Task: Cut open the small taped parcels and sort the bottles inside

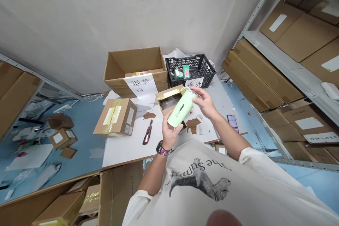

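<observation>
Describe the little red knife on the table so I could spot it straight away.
Start at the white table at the centre of the view. Just left of the person's left hand, below a small brown cardboard scrap, lies a utility knife, the only thing there with a red-and-black handle.

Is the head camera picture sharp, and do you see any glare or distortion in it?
In the head view, light is soft and even, without strong glare; the pale green tumbler looks sharp; the metal shelf leans from wide-angle distortion; a blurred dark shape sits at the bottom edge.
</observation>
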Demonstrator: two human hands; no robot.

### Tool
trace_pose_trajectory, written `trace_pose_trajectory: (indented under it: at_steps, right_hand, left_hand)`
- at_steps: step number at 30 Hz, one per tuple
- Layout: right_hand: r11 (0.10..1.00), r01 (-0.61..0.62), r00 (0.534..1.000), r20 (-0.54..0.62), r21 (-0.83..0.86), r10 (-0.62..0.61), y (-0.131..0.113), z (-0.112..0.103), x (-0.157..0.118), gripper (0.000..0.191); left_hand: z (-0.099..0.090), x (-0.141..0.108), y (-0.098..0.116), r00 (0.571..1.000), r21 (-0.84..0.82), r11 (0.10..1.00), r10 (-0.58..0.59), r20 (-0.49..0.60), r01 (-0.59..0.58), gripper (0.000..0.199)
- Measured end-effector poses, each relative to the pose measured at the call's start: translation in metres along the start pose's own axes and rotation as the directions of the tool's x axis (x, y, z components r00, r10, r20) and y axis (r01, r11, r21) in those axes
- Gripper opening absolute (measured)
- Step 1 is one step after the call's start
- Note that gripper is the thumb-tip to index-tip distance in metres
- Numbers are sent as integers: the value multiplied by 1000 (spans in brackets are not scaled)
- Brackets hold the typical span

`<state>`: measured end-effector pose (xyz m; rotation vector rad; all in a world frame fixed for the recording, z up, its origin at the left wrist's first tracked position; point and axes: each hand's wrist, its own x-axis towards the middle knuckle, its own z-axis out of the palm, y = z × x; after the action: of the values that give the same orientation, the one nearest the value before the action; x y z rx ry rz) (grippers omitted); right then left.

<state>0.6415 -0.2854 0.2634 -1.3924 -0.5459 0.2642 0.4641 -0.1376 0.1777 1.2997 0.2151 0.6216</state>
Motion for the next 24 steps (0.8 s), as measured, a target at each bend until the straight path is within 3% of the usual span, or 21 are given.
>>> trace_pose_trajectory:
  at_steps: [2,4,6,8,11,15,16,19,20,24]
  right_hand:
    - [1000,2,1000,-8,22,-2,1,5,0,59]
    - [999,-10,1000,-25,44,11,4,10,-1,58]
    - [996,-50,998,-37,72,52,8,17,-2,58]
    - [988,-120,992,-26,101,123,11,23,-3,65]
    - [970,-198,980,-2,144,200,11,30,-5,82]
    - [951,-201,979,23,235,202,6,36,-8,91]
    - [946,-206,978,30,249,205,5,38,-9,93]
    - [935,-223,973,9,277,230,5,45,-12,97]
    - [931,-224,972,-4,290,235,5,47,-13,97]
    - [917,-242,970,58,317,236,6,54,-18,83]
  left_hand:
    - [-1,3,9,984,-181,968,-165,60,174,85]
    - [-2,6,18,917,-343,851,-354,184,397,81]
    - [0,7,25,854,-419,744,-453,257,520,78]
    - [3,4,29,869,-443,749,-446,214,493,71]
    - [10,-3,30,905,-449,787,-393,163,423,78]
    - [16,-7,26,794,-468,643,-514,324,607,80]
    - [17,-8,25,804,-457,663,-520,288,593,79]
    - [20,-9,25,916,-381,842,-400,35,382,84]
    - [20,-10,25,928,-371,860,-373,9,350,86]
    - [19,-12,24,867,-410,767,-467,171,494,81]
